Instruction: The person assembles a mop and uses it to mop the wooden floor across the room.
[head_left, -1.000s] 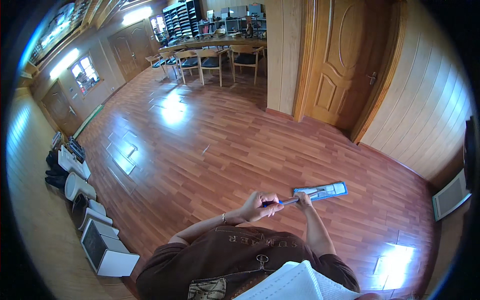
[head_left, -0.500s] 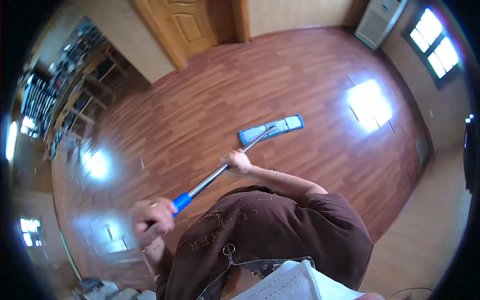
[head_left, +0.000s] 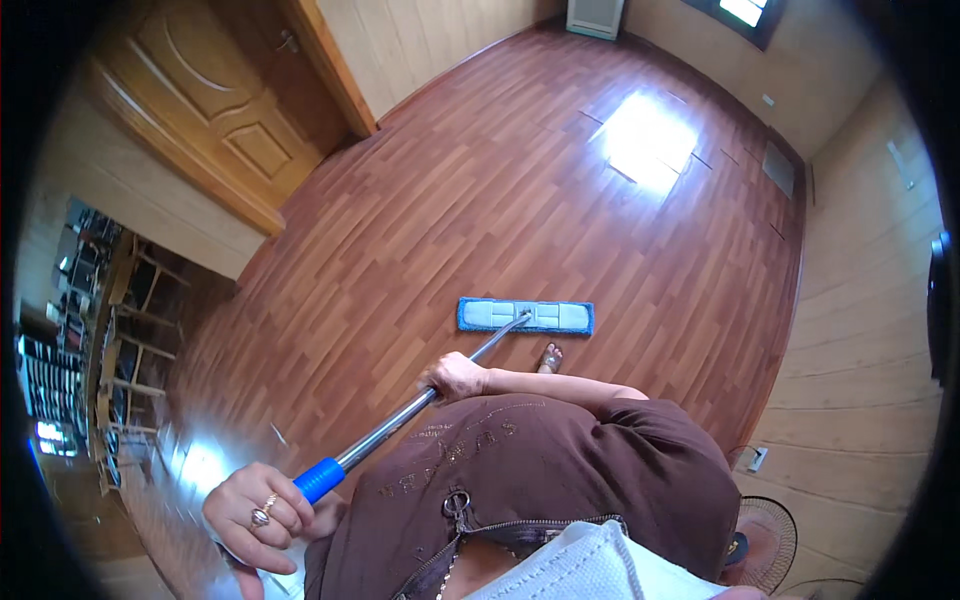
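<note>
My left hand (head_left: 255,515), with a ring on one finger, is closed around the blue grip at the top end of a flat mop (head_left: 385,428). Farther down the silver pole, my right hand (head_left: 458,377) wraps round it, the arm reaching across my front. The pole slants away to the wide mop head (head_left: 560,317), which is pale on top with a blue fringe and lies flat on the floor. Just behind the mop head shows one of my feet (head_left: 550,358) in a sandal.
Wood-plank floor (head_left: 420,230) stretches ahead, with window glare at the far right. A wooden door (head_left: 215,85) stands at the far left, above a shelf-like wooden rack (head_left: 125,330). A fan (head_left: 768,545) is near the right wall, and a white cabinet (head_left: 596,17) is at the far end.
The view has turned to the right. The mop head is closer to my body and lies more squarely across the view. My foot and the fan have come into sight; both hands keep their hold.
</note>
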